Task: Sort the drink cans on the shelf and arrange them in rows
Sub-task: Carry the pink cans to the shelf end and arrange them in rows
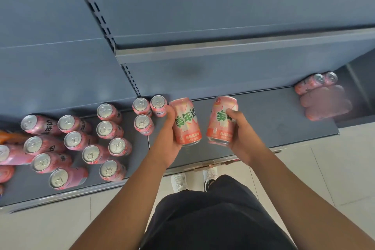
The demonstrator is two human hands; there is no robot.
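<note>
My left hand (169, 138) grips a pink can with green lettering (186, 122), held above the dark bottom shelf (263, 128). A second pink can of the same kind (221, 122) is in my right hand (241, 134), just to the right of the first. Both cans are tilted, tops pointing away from me. Three upright pink cans (144, 125) stand close to my left hand at the shelf's back. Several more pink cans (91, 144) stand loosely grouped on the left part of the shelf.
At the far right of the shelf, a blurred pink cluster of cans (316, 85) sits against the back panel. An empty grey upper shelf (223, 48) overhangs the back. Pale floor tiles and my white shoes (178, 182) lie below the shelf's front edge.
</note>
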